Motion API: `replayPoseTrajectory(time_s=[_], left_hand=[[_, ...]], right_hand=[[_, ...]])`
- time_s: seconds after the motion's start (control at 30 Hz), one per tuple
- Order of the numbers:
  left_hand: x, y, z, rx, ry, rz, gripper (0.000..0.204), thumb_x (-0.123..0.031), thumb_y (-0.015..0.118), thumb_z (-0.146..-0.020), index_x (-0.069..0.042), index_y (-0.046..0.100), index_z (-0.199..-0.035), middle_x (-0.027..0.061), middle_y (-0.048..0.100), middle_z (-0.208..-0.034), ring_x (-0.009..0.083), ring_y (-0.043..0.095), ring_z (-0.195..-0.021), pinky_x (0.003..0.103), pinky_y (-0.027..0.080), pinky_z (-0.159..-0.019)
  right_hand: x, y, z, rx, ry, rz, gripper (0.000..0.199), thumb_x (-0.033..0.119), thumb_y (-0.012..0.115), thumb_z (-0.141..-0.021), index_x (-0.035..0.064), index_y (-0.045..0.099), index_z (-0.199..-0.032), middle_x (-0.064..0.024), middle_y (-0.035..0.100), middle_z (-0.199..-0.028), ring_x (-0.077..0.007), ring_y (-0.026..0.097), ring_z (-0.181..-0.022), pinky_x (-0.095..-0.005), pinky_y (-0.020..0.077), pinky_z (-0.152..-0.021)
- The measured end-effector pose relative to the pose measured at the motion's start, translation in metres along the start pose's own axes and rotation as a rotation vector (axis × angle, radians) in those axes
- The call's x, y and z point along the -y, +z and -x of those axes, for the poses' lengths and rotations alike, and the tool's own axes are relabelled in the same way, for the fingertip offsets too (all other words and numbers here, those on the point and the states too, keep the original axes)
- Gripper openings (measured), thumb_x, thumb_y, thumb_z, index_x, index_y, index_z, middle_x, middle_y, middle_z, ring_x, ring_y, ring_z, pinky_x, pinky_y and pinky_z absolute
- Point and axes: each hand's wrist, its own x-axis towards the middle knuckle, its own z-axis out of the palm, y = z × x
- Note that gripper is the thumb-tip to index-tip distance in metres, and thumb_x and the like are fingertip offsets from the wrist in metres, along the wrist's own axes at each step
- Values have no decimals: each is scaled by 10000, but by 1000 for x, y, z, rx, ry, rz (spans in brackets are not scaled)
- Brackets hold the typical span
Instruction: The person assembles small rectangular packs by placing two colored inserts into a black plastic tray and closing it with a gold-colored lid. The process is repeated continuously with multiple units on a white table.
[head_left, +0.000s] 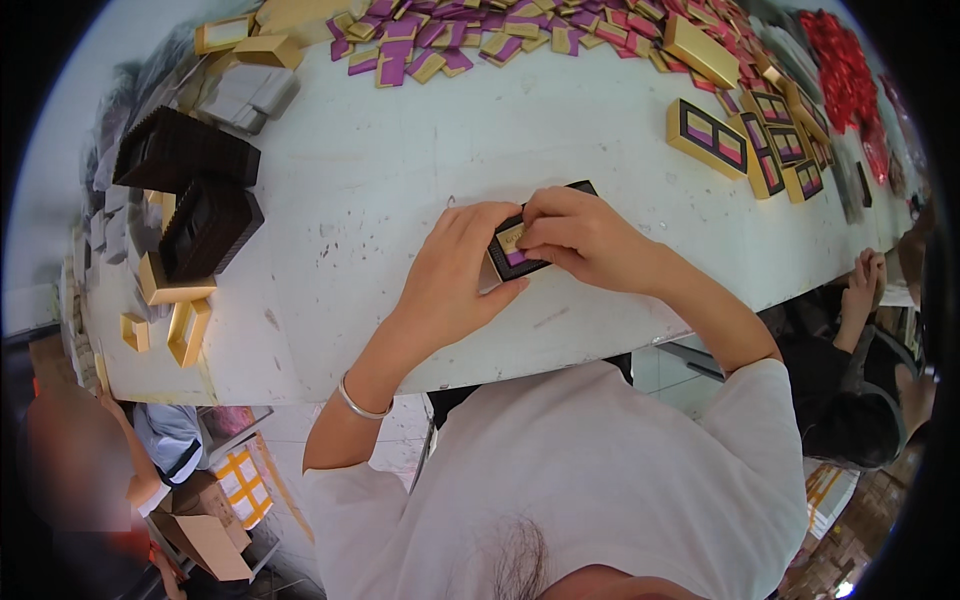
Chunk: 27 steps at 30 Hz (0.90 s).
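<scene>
A small box with a black insert lies on the table in front of me. In its left part sits a flat gold-and-purple packet. My left hand grips the box's left end, fingers over the far side and thumb along the near side. My right hand is bent over the box with its fingertips pinched at the packet's right edge. It hides most of the box's right part, so I cannot see what lies there.
Purple-and-gold packets and pink ones are heaped at the far edge. Filled gold boxes stand at right. Stacked black inserts and gold box sleeves lie at left. Other people sit at both sides.
</scene>
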Motion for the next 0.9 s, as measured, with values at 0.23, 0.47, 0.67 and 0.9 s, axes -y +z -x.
replayPoseTrajectory(time_s=[0.23, 0.47, 0.67, 0.9], left_hand=[[4, -1, -4, 0, 48, -45, 480, -94, 765, -677, -87, 552, -1107, 95, 549, -1152, 303, 500, -1043, 385, 436, -870], [25, -1, -14, -35, 187, -76, 311, -110, 756, -679, -90, 643, -968, 102, 541, -1192, 291, 509, -975, 378, 440, -820], [31, -4, -20, -34, 210, 0, 306, -118, 767, -681, -86, 656, -964, 109, 540, -1240, 308, 509, -1038, 386, 442, -861], [35, -4, -10, -65, 186, 14, 327, -89, 770, -669, -88, 665, -978, 106, 547, -1258, 314, 511, -1052, 385, 445, -862]], right_hand=[[6, -13, -12, 98, 104, 298, 101, 147, 709, -774, 111, 632, -828, -23, 540, -849, -192, 518, -818, -342, 378, -751], [-98, -127, -31, -278, 473, 593, 268, 186, 676, -835, 16, 625, -1036, -121, 606, -1026, -251, 598, -898, -358, 481, -779], [-179, -146, -55, -157, 371, 1020, 270, 198, 612, -825, 29, 642, -1034, -143, 623, -978, -312, 595, -968, -426, 479, -835], [-76, -138, -53, -309, 392, 568, 204, 122, 515, -933, 26, 647, -1057, -135, 661, -862, -258, 635, -762, -336, 493, -671]])
